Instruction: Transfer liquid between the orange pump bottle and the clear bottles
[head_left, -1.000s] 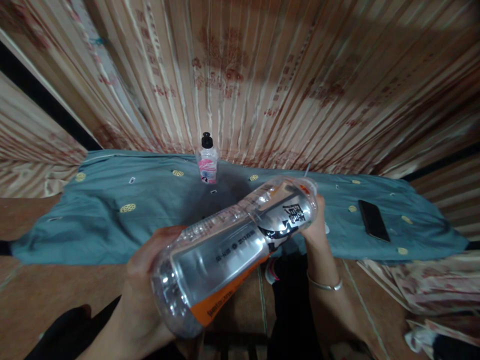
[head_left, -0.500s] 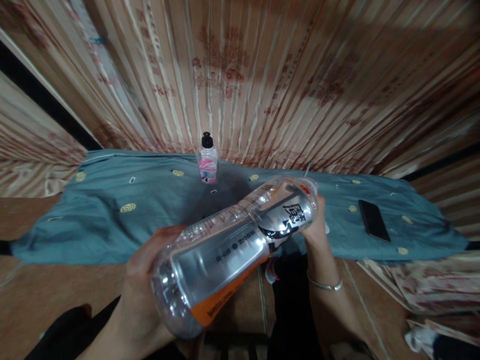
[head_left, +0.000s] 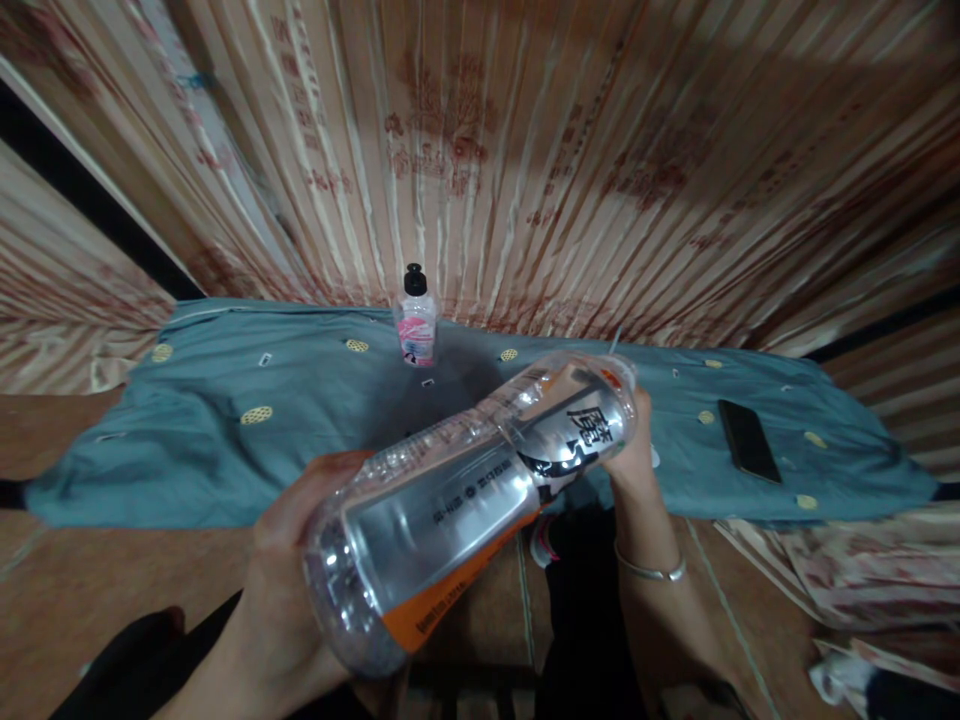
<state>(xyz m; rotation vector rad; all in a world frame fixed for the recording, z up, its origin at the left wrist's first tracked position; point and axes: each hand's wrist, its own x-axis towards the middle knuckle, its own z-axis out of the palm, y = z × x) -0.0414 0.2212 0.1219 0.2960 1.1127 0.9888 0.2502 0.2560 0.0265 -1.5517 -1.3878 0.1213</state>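
Observation:
A large clear plastic bottle (head_left: 450, 510) with a silver and orange label is held aslant, its base at the lower left and its narrower end at the upper right. My left hand (head_left: 289, 550) grips it near the base, with the fingers partly hidden behind it. Around the narrower end is my right hand (head_left: 634, 440), mostly covered by the bottle; a silver bangle circles that wrist. Beyond the bottle, a small clear bottle (head_left: 417, 325) with a black cap and pink label stands upright on the blue-green cloth (head_left: 202, 400).
A black phone (head_left: 750, 440) lies on the cloth at the right. Pleated patterned curtains (head_left: 465, 150) hang behind and at both sides. Brown floor tiles (head_left: 75, 600) show below, with my dark-clothed legs. A thin pale stick (head_left: 616, 340) shows behind the large bottle.

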